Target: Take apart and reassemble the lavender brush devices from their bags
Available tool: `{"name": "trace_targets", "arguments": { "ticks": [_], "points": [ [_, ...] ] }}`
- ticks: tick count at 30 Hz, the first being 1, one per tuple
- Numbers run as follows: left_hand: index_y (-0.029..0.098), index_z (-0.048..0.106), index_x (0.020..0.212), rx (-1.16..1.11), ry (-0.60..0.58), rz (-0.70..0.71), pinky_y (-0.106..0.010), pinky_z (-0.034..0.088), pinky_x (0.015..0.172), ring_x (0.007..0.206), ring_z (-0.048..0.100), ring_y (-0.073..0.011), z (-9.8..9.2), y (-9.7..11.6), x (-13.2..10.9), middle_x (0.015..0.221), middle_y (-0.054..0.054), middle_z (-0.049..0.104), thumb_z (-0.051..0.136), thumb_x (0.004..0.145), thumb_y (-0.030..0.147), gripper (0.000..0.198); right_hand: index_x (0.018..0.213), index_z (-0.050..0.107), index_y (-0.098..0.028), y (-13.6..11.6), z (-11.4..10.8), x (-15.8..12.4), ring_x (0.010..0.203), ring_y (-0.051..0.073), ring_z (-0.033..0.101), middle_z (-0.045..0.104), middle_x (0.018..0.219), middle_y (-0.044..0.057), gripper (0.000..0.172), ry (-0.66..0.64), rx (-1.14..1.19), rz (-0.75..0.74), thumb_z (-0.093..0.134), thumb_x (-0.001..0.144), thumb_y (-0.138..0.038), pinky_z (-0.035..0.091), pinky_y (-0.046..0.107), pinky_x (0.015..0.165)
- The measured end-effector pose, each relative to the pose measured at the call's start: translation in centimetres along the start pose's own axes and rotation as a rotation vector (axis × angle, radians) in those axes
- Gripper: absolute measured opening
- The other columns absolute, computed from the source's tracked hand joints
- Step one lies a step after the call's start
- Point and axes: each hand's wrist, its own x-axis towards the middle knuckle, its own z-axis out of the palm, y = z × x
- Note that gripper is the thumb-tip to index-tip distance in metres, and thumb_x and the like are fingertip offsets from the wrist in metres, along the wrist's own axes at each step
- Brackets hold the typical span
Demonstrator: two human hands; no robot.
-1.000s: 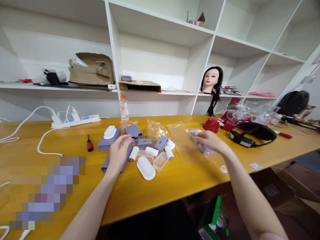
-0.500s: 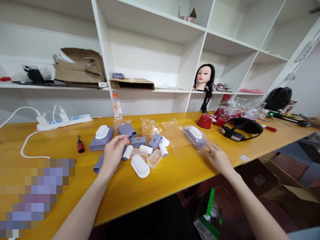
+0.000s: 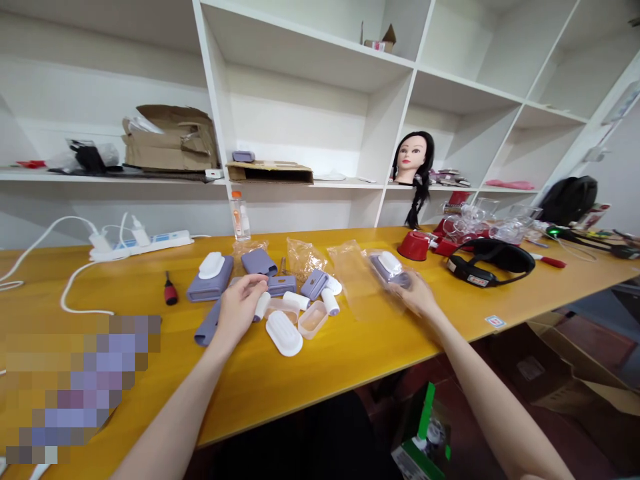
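Note:
My left hand lies on a long flat purple piece on the yellow table, fingers loosely stretched, with the tips touching a white roller. Around it lie small parts: a purple case with a white cap, a white oval lid, a clear small tub and other purple blocks. My right hand grips the near end of a purple device with a white top, which sits inside a clear plastic bag on the table.
A red-handled screwdriver and a white power strip with cables lie to the left. A red bowl, black headset and clear containers are on the right. Shelves with a mannequin head stand behind the table.
My right hand set the bagged device down, drew back toward the table edge, then came forward onto the device again. My left hand stayed on the purple piece. The camera view swung slightly.

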Motion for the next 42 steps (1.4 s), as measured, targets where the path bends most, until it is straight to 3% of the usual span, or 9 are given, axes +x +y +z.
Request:
{"name": "trace_targets", "arguments": {
  "ticks": [4,7,14,18,21,26,35,38,42],
  "points": [
    [0.019,0.065,0.084,0.027,-0.015,0.007,-0.032,0.045,0.074,0.080,0.064,-0.0229,0.1,0.3,-0.2,0.080,-0.007,0.070,0.060,0.068,0.044,0.030,0.122,0.052,-0.014,-0.7,0.2,0.9,0.101,0.030,0.058,0.063,0.110,0.015,0.077,0.003,0.110,0.149,0.069,0.057,-0.051,0.042,0.038,0.086],
    [0.019,0.065,0.085,0.048,-0.029,0.030,-0.032,0.046,0.076,0.082,0.065,-0.0232,0.1,0.1,-0.2,0.084,-0.007,0.071,0.059,0.070,0.043,0.029,0.107,0.061,-0.014,-0.7,0.0,1.2,0.092,0.031,0.061,0.067,0.096,0.014,0.067,0.075,0.189,0.243,0.074,0.050,-0.044,0.044,0.038,0.080],
    [0.019,0.064,0.085,0.083,-0.058,0.096,-0.033,0.046,0.078,0.084,0.065,-0.0232,0.2,-0.3,-0.1,0.088,-0.008,0.070,0.057,0.073,0.040,0.026,0.089,0.065,-0.009,0.3,-2.2,1.6,0.070,0.022,0.063,0.068,0.078,0.010,0.047,0.307,0.484,0.374,0.066,0.056,-0.042,0.049,0.030,0.059],
    [0.019,0.064,0.085,0.080,-0.071,0.110,-0.033,0.046,0.077,0.082,0.065,-0.0229,0.3,0.0,-0.3,0.087,-0.008,0.070,0.057,0.073,0.039,0.024,0.095,0.063,-0.011,-1.8,-4.4,0.6,0.068,0.018,0.063,0.068,0.083,0.008,0.047,0.380,0.644,0.352,0.065,0.059,-0.040,0.050,0.026,0.056],
    [0.020,0.065,0.084,0.057,-0.092,0.128,-0.032,0.045,0.079,0.084,0.064,-0.0226,0.4,0.1,-0.5,0.088,-0.007,0.070,0.057,0.073,0.038,0.022,0.099,0.063,-0.015,-4.7,-5.7,-1.4,0.068,0.016,0.064,0.068,0.085,0.005,0.048,0.353,0.852,0.300,0.071,0.055,-0.033,0.050,0.024,0.056],
    [0.020,0.065,0.085,0.051,-0.117,0.143,-0.033,0.045,0.078,0.083,0.064,-0.0223,0.4,0.2,-0.7,0.089,-0.007,0.070,0.058,0.074,0.037,0.022,0.102,0.062,-0.013,-7.6,-5.4,-4.7,0.073,0.019,0.066,0.069,0.091,0.010,0.049,0.198,0.827,0.276,0.068,0.060,-0.036,0.051,0.025,0.056],
    [0.021,0.066,0.081,0.031,-0.117,0.141,-0.034,0.046,0.078,0.082,0.065,-0.0226,0.5,-0.4,-0.4,0.088,-0.006,0.070,0.059,0.071,0.035,0.019,0.104,0.062,-0.012,-5.7,-0.4,-3.7,0.085,0.026,0.067,0.070,0.092,0.013,0.054,0.130,0.539,0.298,0.069,0.058,-0.039,0.053,0.033,0.071],
    [0.021,0.066,0.081,0.051,-0.123,0.141,-0.034,0.046,0.078,0.082,0.064,-0.0229,0.5,-0.4,-0.4,0.088,-0.007,0.070,0.058,0.072,0.036,0.019,0.104,0.063,-0.012,-5.5,-0.2,-3.6,0.087,0.027,0.066,0.070,0.093,0.013,0.054,0.129,0.539,0.303,0.070,0.059,-0.041,0.052,0.035,0.074],
    [0.021,0.066,0.080,0.002,-0.131,0.113,-0.034,0.046,0.077,0.081,0.065,-0.0227,0.6,0.3,-0.7,0.087,-0.006,0.070,0.060,0.070,0.036,0.019,0.110,0.058,-0.011,-6.5,-1.6,-4.2,0.086,0.026,0.066,0.068,0.097,0.013,0.056,0.168,0.710,0.292,0.068,0.062,-0.039,0.052,0.036,0.075]
  ]
}}
